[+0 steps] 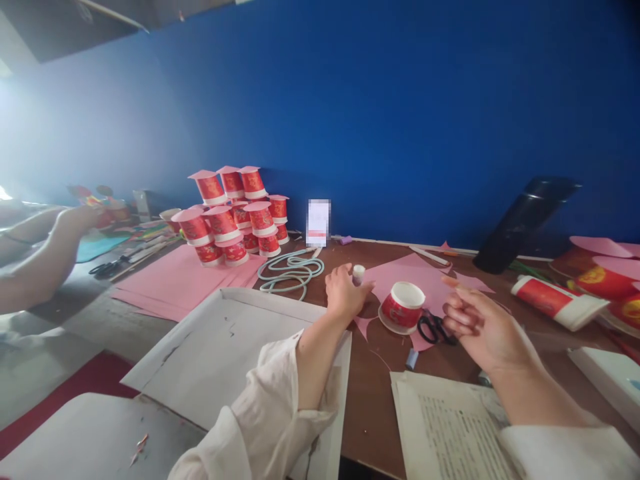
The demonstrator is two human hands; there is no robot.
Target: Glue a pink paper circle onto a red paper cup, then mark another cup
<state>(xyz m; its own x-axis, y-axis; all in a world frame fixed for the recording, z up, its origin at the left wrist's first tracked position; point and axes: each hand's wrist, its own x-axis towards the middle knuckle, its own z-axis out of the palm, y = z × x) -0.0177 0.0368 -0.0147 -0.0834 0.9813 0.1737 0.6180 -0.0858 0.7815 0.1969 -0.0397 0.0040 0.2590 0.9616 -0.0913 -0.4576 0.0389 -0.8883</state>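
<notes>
My left hand point(347, 292) is at mid-table, thumb spread away from its fingers, with a small white-topped stick point(359, 273) in the gap between them; no firm hold on it shows. To the right, my right hand point(480, 323) hovers beside black-handled scissors point(434, 328), index finger stretched out, the others loosely bent, nothing visible in it. Between the hands a red paper cup point(403, 307) stands mouth up on a white rim, over pink paper point(395, 272). A small grey-blue cap or tube point(412, 359) lies in front of the cup.
Red cups point(220, 223) topped with pink paper are stacked at the left. Beside them lies a coiled pale cord point(293, 272). Nearer are a white box lid point(200, 360) and printed sheets point(450, 427). A black bottle point(523, 223) leans right. Another person's arm point(45, 260) reaches in far left.
</notes>
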